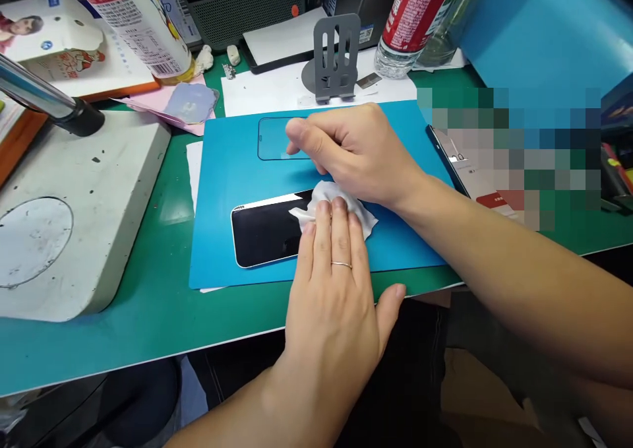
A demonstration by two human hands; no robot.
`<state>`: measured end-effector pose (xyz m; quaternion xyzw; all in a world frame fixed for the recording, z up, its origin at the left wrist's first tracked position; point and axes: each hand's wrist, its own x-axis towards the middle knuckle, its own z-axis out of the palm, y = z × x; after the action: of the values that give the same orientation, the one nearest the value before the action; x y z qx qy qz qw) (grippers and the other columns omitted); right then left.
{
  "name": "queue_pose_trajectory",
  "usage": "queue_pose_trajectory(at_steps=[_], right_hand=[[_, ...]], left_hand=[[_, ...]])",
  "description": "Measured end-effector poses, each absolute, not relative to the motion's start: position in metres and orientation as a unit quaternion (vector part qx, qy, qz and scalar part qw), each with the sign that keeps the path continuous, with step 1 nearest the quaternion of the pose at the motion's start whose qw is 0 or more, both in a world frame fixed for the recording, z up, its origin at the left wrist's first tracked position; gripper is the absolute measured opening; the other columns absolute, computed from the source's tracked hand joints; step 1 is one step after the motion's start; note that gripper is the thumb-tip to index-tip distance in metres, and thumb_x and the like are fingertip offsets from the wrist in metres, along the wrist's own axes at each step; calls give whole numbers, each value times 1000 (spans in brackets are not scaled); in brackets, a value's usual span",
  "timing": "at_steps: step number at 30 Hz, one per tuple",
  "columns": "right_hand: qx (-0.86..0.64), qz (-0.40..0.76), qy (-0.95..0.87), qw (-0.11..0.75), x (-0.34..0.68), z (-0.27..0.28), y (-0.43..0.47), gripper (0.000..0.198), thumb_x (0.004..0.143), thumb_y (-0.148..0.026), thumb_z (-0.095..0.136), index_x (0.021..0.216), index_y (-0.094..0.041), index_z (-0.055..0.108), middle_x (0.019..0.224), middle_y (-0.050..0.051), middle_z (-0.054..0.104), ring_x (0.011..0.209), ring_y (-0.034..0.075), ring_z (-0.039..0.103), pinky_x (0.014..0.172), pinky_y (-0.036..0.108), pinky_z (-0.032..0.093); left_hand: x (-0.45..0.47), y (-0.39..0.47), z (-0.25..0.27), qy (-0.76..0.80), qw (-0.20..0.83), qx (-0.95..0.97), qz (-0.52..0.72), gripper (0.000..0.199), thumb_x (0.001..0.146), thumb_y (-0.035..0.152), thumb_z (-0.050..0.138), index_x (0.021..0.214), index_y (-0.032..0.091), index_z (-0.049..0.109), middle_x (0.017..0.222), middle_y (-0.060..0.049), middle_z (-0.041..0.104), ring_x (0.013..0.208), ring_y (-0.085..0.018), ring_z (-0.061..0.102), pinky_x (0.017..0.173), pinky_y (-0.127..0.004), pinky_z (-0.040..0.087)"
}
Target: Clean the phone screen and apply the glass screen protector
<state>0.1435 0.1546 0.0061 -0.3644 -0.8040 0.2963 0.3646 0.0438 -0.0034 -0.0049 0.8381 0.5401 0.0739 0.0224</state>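
Observation:
A phone (264,235) with a dark screen lies face up on a blue mat (217,171). Across its right part is a crumpled white wipe (360,212). My left hand (329,289) presses the wipe down with its fingers stretched flat and its thumb out to the side. Just above and beyond, my right hand (359,148) is closed, fingers curled in and thumb against them; its palm is hidden, so I cannot see what it holds, if anything. Under it shows a clear, black-edged screen protector (277,139), partly covered by that hand.
A grey phone stand (337,59) and a red-labelled bottle (415,19) stand behind the mat. On the left are a thick white base (113,191) with a metal post and a tilted bottle (133,26). Another phone (448,161), partly pixelated, lies at the mat's right.

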Motion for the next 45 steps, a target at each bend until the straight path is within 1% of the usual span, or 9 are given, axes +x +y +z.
queue_pose_trajectory(at_steps=[8,14,17,21,24,28,33,37,45], right_hand=[[-382,289,-757,445,144,6,153,59,96,-72,47,66,-24,61,56,-3,52,59,14,51,67,32,48],[-380,274,-732,494,148,13,153,47,104,-50,52,65,-24,60,55,-3,52,57,14,54,65,32,47],[-350,270,-743,503,148,13,153,52,106,-53,48,65,-23,60,59,-4,53,60,13,56,66,31,46],[-342,242,-765,489,146,14,151,59,107,-56,40,64,-20,60,59,-5,48,59,10,54,63,29,43],[-343,231,-766,492,146,14,151,56,109,-47,43,64,-19,59,59,-5,49,59,9,53,61,27,40],[-327,236,-760,509,145,14,151,51,108,-34,49,61,-18,58,59,-4,54,57,8,51,58,27,38],[-313,242,-764,510,144,12,150,57,108,-49,45,62,-18,57,57,-4,51,58,8,50,58,26,38],[-327,255,-762,498,144,12,150,57,107,-53,44,65,-18,60,57,-5,49,60,9,52,62,26,42],[-368,268,-748,482,144,12,150,60,102,-62,48,58,-23,59,58,0,60,66,15,65,68,31,49]], left_hand=[[50,37,5,535,65,840,59,71,104,36,39,157,-11,32,165,-31,29,159,-41,19,131,-54,22],[12,27,2,539,14,841,46,68,105,35,34,157,-9,32,167,-31,26,159,-40,21,129,-56,28],[-19,7,-1,564,-18,825,30,68,106,35,34,158,-8,30,167,-32,26,160,-41,21,127,-59,31],[-47,-17,-2,582,-22,813,2,69,107,35,33,163,-2,20,172,-28,16,162,-38,15,127,-60,31],[-50,-30,-3,598,-21,801,-11,70,107,34,34,165,2,13,173,-25,13,162,-38,13,126,-63,32],[-41,-39,-3,606,-34,795,-8,70,106,33,37,164,1,16,172,-28,17,162,-40,14,124,-66,34],[-20,-44,-1,592,-36,805,4,69,103,29,40,162,-2,22,170,-30,21,161,-42,15,122,-67,36],[2,-43,0,585,-21,811,24,67,101,27,43,160,-3,28,168,-30,26,160,-43,20,123,-65,36],[47,-26,-2,568,16,822,44,79,99,42,49,156,-11,33,165,-34,29,157,-47,23,128,-59,31]])
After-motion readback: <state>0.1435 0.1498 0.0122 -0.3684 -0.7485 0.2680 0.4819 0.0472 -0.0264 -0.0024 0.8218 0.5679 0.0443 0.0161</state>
